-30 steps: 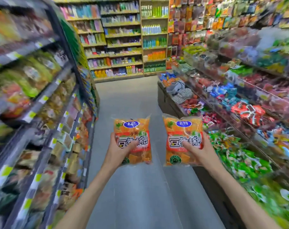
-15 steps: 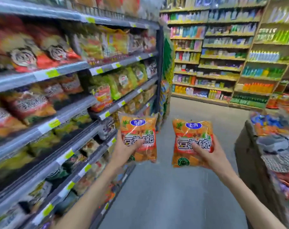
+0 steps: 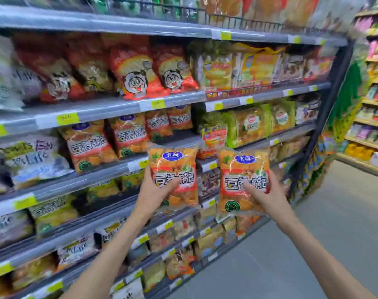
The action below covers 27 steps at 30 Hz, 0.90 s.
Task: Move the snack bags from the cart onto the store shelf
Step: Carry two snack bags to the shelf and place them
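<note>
Each hand, the left hand (image 3: 154,190) and right hand (image 3: 268,194), has its grip pinching an orange snack bag (image 3: 177,167) (image 3: 244,175) by the lower half, held before the store shelf (image 3: 110,169) holding matching bags; they look light, soft, crinkly, best held mid-body without crushing.

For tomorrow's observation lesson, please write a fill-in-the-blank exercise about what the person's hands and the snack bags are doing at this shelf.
1. The left hand holds one ____ snack bag.
2. The right hand grips a second bag, so ____ bags are held in all.
3. Matching bags already sit on the shelf to the ____ of the held ones.

Missing words: orange; two; left
</note>
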Each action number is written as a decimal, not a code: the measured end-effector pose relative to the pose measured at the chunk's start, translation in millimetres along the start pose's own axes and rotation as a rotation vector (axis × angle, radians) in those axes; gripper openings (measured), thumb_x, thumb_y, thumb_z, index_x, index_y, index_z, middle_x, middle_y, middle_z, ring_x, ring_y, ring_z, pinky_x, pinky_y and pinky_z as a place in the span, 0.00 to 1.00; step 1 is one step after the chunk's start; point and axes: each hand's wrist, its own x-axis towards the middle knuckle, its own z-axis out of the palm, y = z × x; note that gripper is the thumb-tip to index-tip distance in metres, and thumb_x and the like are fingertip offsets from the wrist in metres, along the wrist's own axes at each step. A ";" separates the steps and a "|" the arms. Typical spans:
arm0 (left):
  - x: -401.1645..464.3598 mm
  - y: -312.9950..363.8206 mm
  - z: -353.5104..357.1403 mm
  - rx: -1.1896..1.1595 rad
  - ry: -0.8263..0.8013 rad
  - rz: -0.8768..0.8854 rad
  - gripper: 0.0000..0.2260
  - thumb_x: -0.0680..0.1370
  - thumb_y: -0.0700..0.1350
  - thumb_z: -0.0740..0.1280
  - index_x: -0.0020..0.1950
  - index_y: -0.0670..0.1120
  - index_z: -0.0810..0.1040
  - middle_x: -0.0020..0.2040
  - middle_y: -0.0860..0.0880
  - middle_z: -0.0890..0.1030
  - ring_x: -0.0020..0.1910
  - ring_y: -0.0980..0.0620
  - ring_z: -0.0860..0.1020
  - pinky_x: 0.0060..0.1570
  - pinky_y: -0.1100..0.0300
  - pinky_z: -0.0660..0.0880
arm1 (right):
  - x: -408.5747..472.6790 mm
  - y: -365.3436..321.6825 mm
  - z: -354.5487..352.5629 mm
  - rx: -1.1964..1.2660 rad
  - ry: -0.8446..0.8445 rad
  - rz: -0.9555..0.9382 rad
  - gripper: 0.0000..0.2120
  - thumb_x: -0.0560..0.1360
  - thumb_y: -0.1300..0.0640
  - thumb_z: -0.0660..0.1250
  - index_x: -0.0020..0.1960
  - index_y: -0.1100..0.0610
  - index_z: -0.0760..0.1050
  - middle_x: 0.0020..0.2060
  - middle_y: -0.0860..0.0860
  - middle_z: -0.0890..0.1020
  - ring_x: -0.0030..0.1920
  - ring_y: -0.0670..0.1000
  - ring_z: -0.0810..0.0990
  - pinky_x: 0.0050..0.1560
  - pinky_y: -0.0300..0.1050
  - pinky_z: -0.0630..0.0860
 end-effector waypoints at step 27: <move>150.2 -33.5 17.4 0.078 0.464 -0.135 0.41 0.69 0.60 0.80 0.77 0.60 0.63 0.65 0.61 0.80 0.61 0.61 0.80 0.66 0.51 0.75 | 366.0 33.2 142.0 0.032 -0.471 -0.060 0.40 0.74 0.42 0.78 0.80 0.47 0.63 0.65 0.46 0.82 0.56 0.44 0.86 0.48 0.37 0.83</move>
